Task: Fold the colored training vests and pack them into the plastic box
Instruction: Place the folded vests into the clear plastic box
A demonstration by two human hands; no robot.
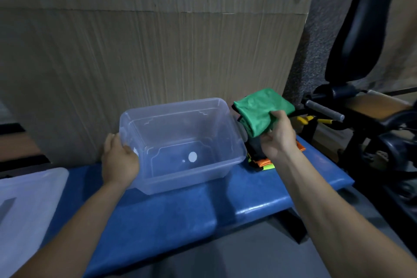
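Two bare hands are seen over a blue padded table set against a cardboard-covered wall. The clear plastic box stands open on the table, slightly left of centre, and nothing is seen inside it but a pale round mark on its floor. Its left rim is gripped by the left hand, the fingers curled over the edge and the thumb laid on the outer wall. A folded green vest is pinched by the right hand, thumb on top and fingers underneath, and is held in the air just beside the box's right rim, above the table. Beneath that hand a small stack of folded vests lies on the table, touching or nearly touching the box's right wall; orange, yellow-green and dark layers are visible at its edges. A translucent lid is lying at the left end of the table, well apart from the box. Black gym equipment with a grey handle stands to the right, beyond the table.
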